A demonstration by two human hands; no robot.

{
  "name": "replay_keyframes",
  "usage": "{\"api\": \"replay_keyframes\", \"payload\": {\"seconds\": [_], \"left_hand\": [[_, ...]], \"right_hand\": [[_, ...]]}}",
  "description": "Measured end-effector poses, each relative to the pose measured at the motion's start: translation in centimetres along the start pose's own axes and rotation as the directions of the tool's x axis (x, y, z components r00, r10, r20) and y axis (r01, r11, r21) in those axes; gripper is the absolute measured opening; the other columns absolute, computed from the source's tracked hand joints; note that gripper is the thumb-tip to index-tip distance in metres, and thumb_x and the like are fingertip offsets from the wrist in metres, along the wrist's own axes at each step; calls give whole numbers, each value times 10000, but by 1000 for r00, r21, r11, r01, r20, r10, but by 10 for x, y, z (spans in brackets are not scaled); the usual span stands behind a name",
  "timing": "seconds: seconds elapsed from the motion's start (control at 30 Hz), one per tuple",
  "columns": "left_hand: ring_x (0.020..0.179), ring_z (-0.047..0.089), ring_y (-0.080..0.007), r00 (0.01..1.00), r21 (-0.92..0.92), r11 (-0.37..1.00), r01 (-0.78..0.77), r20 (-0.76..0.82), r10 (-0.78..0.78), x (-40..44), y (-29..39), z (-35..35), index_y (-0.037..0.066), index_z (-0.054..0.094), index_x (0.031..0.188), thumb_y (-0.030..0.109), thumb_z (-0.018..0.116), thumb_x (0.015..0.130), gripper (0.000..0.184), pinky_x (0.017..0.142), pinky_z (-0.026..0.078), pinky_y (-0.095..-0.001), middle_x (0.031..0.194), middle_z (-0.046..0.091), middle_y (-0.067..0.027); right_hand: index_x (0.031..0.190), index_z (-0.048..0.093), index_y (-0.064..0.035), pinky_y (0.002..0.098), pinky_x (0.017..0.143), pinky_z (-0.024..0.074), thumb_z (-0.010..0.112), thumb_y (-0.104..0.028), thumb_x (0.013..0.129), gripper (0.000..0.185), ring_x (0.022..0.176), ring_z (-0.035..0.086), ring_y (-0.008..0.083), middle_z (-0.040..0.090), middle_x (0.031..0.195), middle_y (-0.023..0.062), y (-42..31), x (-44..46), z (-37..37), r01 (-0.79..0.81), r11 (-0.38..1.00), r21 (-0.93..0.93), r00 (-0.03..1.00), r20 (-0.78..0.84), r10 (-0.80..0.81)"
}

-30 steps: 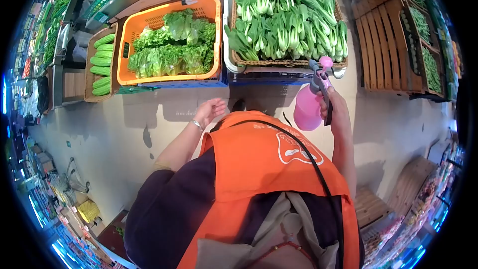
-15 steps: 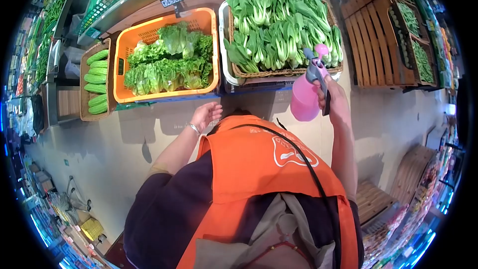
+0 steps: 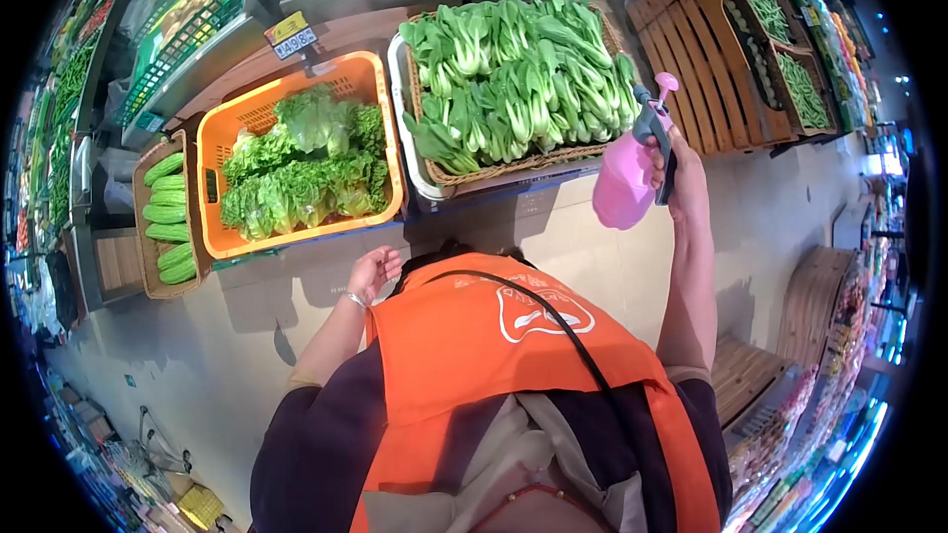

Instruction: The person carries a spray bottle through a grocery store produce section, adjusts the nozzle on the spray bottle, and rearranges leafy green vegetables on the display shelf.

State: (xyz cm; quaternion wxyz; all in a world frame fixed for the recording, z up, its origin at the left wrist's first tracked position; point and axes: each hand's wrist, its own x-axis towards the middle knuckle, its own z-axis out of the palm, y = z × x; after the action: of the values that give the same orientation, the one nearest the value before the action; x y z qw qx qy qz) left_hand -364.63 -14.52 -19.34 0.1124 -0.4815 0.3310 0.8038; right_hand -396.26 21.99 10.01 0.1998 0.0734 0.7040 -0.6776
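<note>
Right hand [image 3: 681,173] grips a rounded pink plastic spray bottle [image 3: 620,188] near a brown wicker basket [image 3: 494,173]; left hand [image 3: 373,272] empty, open; bottle likely light, slick, best held by its grey handle [image 3: 671,168]

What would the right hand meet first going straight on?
Beyond the spray bottle it grips, the right hand would probably meet the slatted wooden rack first, though depth is unclear.

The right hand [image 3: 687,176] partly hides the pink spray bottle [image 3: 624,186].
</note>
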Motion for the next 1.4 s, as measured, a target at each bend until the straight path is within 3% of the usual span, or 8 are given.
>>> {"api": "replay_keyframes", "payload": {"seconds": [0.1,0.3,0.63,0.83,1.0,1.1,1.3,1.4], "left_hand": [[932,610,-238,999,-9,1000,-22,-23,22,2,4,12,-38,448,1212,93,417,919,323,807,524,-366,1071,592,-140],[888,622,-231,995,-45,996,-74,-69,70,8,0,64,-35,483,1171,121,428,941,283,769,534,-360,1021,614,-124],[847,613,-215,997,-56,997,-53,-66,49,1,-61,162,0,508,1111,135,485,933,225,730,540,-351,982,602,-110],[852,614,-215,992,-63,997,-39,-120,31,4,-100,176,-11,505,1108,134,492,925,234,740,538,-346,1014,595,-120],[899,616,-225,993,-67,996,-58,-111,51,8,-100,202,-31,479,1157,149,491,924,294,772,533,-347,1067,586,-146],[914,617,-231,989,-68,992,-105,-115,97,3,-96,210,-31,473,1167,156,486,929,303,782,532,-354,1090,581,-156],[905,619,-237,985,-75,991,-115,-137,104,-7,-107,195,-35,437,1202,150,479,932,330,774,542,-350,1106,576,-169],[902,621,-232,985,-110,989,-95,-155,78,-6,-115,187,-35,421,1218,134,470,934,334,755,548,-334,1113,580,-175]], "right_hand": [[895,560,-1,220,440,335,406,-350,971,389,463,388,76,446,611,-8,-8,5,-17,29,994,-109,999,-37,-33],[871,563,-15,218,441,326,408,-353,968,385,473,389,74,438,600,-16,-9,42,-73,25,999,48,999,36,-27],[895,584,-15,223,455,333,434,-407,948,424,476,394,70,432,591,-26,6,72,-159,-124,969,-214,991,17,131],[904,583,-4,213,447,330,432,-389,953,416,483,408,64,436,579,-21,8,63,-180,-54,927,-372,955,252,157],[916,577,-13,216,467,346,438,-380,955,395,508,408,69,446,601,-17,5,65,-174,-72,937,-343,902,378,208],[917,576,-10,219,463,345,433,-378,957,397,501,406,71,451,604,-11,8,67,-169,-81,944,-321,896,391,210],[914,571,-2,226,451,335,437,-373,955,397,486,398,71,450,599,-3,18,71,-178,-152,951,-267,956,204,210],[915,574,-19,222,451,332,421,-375,957,391,482,404,67,430,586,-20,21,65,-178,-95,921,-378,955,226,192]]}}
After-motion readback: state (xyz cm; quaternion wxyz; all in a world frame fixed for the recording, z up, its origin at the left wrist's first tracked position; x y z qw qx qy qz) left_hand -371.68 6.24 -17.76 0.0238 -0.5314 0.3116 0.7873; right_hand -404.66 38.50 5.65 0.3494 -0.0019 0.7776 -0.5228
